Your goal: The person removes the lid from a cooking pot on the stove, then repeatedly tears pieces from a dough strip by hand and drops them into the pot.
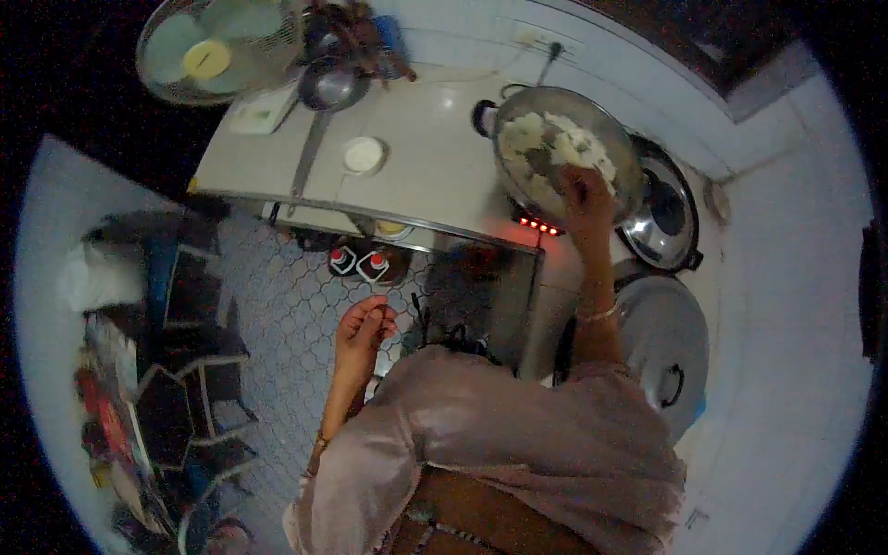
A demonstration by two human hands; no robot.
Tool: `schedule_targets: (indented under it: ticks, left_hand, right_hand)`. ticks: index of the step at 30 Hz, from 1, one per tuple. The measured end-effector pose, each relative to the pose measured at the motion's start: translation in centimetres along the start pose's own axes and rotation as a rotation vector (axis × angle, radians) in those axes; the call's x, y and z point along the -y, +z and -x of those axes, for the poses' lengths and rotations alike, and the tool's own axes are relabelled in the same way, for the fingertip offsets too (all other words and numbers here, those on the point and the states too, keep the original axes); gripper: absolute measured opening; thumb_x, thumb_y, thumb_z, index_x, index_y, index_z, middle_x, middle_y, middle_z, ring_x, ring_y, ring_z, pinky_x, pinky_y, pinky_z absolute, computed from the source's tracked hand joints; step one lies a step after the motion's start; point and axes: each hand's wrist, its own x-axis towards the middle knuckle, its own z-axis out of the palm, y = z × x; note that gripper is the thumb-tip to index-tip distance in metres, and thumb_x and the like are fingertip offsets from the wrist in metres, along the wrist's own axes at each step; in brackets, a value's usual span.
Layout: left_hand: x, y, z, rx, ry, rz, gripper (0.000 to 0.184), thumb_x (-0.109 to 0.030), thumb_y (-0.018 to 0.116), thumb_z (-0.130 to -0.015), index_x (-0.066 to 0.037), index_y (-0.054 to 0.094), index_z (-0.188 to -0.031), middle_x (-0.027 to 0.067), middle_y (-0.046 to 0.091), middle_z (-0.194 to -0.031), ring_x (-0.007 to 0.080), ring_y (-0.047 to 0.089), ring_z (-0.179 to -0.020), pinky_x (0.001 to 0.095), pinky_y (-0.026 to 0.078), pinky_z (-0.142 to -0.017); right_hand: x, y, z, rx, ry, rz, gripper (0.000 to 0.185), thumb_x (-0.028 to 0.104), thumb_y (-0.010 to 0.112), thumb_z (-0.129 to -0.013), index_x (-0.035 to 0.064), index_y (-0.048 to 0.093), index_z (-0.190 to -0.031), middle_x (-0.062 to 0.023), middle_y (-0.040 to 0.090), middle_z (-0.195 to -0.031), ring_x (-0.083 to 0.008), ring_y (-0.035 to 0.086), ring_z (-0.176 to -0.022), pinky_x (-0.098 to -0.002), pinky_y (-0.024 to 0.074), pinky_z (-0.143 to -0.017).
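Observation:
My right hand (587,190) reaches over the near rim of a wide metal pan (622,148), its fingers closed. Whatever they grip is hidden by the hand and blur. Inside the pan lies lumpy whitish-yellow food (527,139), with darker patches showing between the lumps. My left hand (365,324) hangs in front of the counter, above the floor, with its fingers curled in and nothing visible in them. Red lights (538,226) glow just below the pan, at the counter's front edge. A small bowl of white stuff (363,155) stands left of the pan.
A round lid with a glass middle (661,208) leans right of the pan; a big grey lid (661,342) sits nearer. At the back left are a long-handled metal pan (333,88) and a fan (208,57). Red-capped bottles (374,266) stand below the counter (435,120).

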Motion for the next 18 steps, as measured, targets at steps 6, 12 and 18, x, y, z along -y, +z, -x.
schedule_targets:
  ticks: [6,12,18]
  left_hand:
    - [0.1,-5.1,11.8,-0.297,0.142,-0.018,0.026,-0.018,0.052,-0.084,-0.002,0.054,-0.104,0.0072,0.059,-0.087,0.0114,0.054,-0.074,0.0244,0.044,-0.068]
    - [2.5,-12.9,29.4,-0.519,0.405,0.079,0.021,-0.018,0.052,-0.085,-0.003,0.055,-0.1,0.005,0.059,-0.084,0.0104,0.052,-0.071,0.0244,0.043,-0.063]
    - [10.5,-18.4,48.3,-0.98,0.606,0.222,0.022,-0.02,0.05,-0.086,-0.004,0.052,-0.102,0.0046,0.058,-0.083,0.0107,0.05,-0.066,0.0227,0.041,-0.06]
  right_hand:
    - [10.3,10.9,15.5,0.713,-0.366,-0.413,0.013,0.009,0.057,-0.078,0.001,0.059,-0.088,-0.0122,0.058,-0.077,-0.0231,0.057,-0.071,-0.031,0.0439,-0.065]
    - [22.6,13.4,33.6,1.529,-0.591,-0.563,0.015,0.006,0.056,-0.077,-0.0012,0.059,-0.089,-0.0123,0.057,-0.084,-0.0215,0.055,-0.069,-0.0294,0.0439,-0.065]
    - [27.5,15.0,50.1,1.699,-0.839,-0.55,0.017,0.01,0.055,-0.078,-0.0003,0.059,-0.091,-0.01,0.056,-0.083,-0.0193,0.055,-0.071,-0.0301,0.0446,-0.065]
